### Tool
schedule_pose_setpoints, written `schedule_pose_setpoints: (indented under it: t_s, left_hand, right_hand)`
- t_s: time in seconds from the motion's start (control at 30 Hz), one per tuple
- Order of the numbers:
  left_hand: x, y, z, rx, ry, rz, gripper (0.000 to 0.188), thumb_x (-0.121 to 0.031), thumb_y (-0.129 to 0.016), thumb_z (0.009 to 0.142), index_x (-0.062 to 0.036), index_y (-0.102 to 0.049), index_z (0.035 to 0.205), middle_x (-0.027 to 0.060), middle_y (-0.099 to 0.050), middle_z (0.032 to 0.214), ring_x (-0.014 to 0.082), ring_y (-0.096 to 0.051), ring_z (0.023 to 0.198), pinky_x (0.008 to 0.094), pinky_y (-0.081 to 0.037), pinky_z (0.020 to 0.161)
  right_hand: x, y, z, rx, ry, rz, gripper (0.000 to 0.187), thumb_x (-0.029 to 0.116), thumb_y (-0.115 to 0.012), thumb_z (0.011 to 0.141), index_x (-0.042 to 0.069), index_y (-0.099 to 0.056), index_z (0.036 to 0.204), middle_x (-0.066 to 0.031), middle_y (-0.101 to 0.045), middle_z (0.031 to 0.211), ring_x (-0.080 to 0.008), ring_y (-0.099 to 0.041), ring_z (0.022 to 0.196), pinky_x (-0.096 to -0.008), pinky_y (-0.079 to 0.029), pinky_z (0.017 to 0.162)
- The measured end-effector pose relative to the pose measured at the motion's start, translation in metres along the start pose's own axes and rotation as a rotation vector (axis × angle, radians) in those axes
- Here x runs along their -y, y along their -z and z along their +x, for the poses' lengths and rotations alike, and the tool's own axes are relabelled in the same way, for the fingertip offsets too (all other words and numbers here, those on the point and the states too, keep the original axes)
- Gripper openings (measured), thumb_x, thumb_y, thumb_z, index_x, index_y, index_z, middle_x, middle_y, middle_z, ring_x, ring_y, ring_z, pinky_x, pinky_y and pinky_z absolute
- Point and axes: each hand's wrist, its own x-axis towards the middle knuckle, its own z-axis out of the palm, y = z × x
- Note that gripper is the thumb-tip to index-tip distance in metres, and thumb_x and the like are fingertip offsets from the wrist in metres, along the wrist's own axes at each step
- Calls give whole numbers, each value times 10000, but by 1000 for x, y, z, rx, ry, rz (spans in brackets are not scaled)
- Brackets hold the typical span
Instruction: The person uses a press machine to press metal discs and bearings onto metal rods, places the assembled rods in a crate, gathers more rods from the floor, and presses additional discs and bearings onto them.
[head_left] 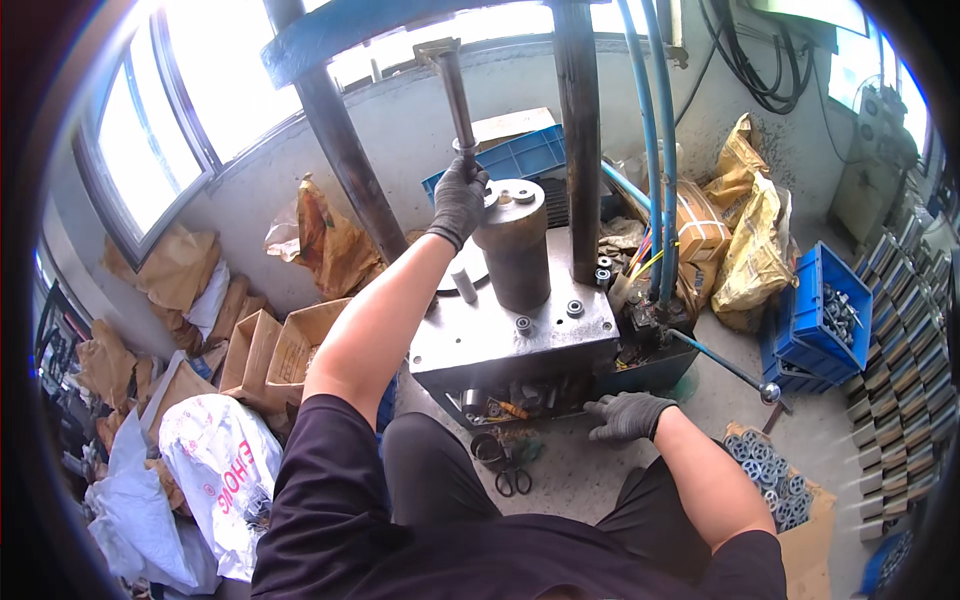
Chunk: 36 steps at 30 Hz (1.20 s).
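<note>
My left hand (pixel 462 207), in a dark grey glove, is raised over the press table. Its fingers close round the lower end of an upright metal rod (pixel 456 98), just below a collar; the fingertips are partly hidden. Beside it stands a thick steel cylinder (pixel 520 255) with small rings on its top. My right hand (pixel 630 415), gloved alike, hovers by the front edge of the steel press table (pixel 480 345), fingers stretched out, holding nothing. Small dark rings (pixel 574 309) sit on the table, and a short metal pin (pixel 463 284) stands left of the cylinder.
Two thick press columns (pixel 578 150) rise behind the table; blue hoses (pixel 668 150) run beside them. A ball-ended lever (pixel 769 392) juts out at right. Blue bins of metal parts (pixel 832 318) and a carton of ring-shaped parts (pixel 770 475) stand right. Scissors (pixel 513 482) lie below the table.
</note>
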Motion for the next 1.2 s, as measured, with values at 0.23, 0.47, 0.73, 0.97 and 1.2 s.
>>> schedule_pose_setpoints:
  t_s: [0.23, 0.47, 0.73, 0.97, 1.2]
  left_hand:
    - [10, -37, 32, 89, 52, 85, 180, -132, -754, 979, -55, -672, 1120, 55, -703, 892, 137, -666, 787, 313, -563, 747]
    - [14, -37, 26, 23, 55, 182, 286, -245, -820, 911, -38, -715, 1077, 117, -781, 973, 217, -761, 895, 359, -589, 864]
    - [4, -33, 20, 78, 90, 180, 301, -248, -797, 895, -53, -698, 1101, 128, -773, 987, 271, -754, 953, 396, -570, 908]
    - [5, -31, 21, 118, 148, 34, 380, -286, -773, 932, -42, -688, 1211, 127, -791, 1075, 250, -771, 982, 394, -574, 934]
    - [4, -30, 19, 94, 115, 149, 299, -306, -729, 992, -64, -712, 1167, 125, -783, 1013, 254, -754, 945, 394, -563, 891]
  right_hand:
    - [2, 3, 4, 30, -26, -7, 852, 706, -524, 971, 142, -466, 1607, -190, -532, 1567, -396, -523, 1424, -487, -404, 1202]
    - [1, -2, 2, -16, -6, -21, 716, 637, -543, 984, 167, -584, 1522, -196, -634, 1443, -392, -601, 1338, -503, -460, 1138]
    - [18, 14, -35, -369, 107, 2, 499, 481, -635, 953, 104, -721, 1267, -184, -710, 1216, -371, -679, 1148, -506, -522, 994]
    - [22, 80, -149, -911, 161, -239, 199, 71, -715, 778, 53, -701, 975, -126, -722, 1052, -362, -674, 1004, -464, -535, 879]
    - [-26, 96, -199, -495, -253, -98, 284, 161, -684, 840, 42, -756, 1088, -190, -728, 1026, -367, -719, 926, -469, -582, 875]
